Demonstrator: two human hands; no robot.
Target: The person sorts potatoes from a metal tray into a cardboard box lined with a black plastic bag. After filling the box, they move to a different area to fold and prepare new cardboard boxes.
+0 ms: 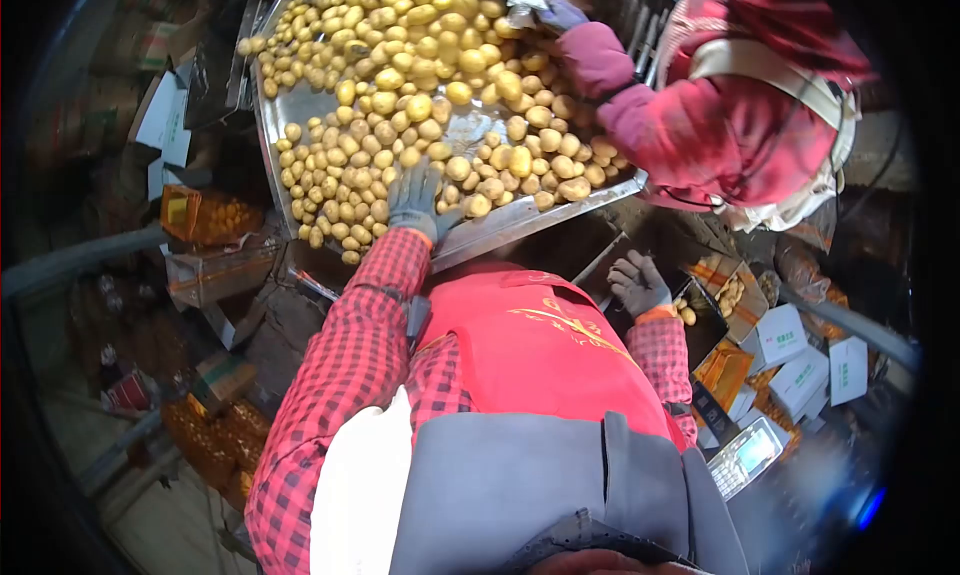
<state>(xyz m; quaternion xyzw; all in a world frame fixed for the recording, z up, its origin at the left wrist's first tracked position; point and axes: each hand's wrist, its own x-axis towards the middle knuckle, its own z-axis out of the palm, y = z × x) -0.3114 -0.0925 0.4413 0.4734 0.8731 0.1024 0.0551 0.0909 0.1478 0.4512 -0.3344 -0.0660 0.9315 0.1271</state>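
My left hand [415, 203], in a grey glove, lies on the potatoes [370, 135] at the near edge of a metal tray [500, 233]. Its fingers are stretched forward, fairly flat, and no potato shows in its grasp. To the right of my red apron [540, 345] is my right hand [640, 283], also gloved in grey. Its fingers are loosely curled, with nothing visible in them. Beside that hand stands a dark crate [710, 325] with a few potatoes in it.
Across the tray's right corner leans a co-worker in a red top [690, 125], one gloved hand [562, 10] at a shiny silver object [524, 3]. White boxes [800, 375] and a scale with a keypad [748, 457] are at right. Filled orange bags [210, 215] lie left.
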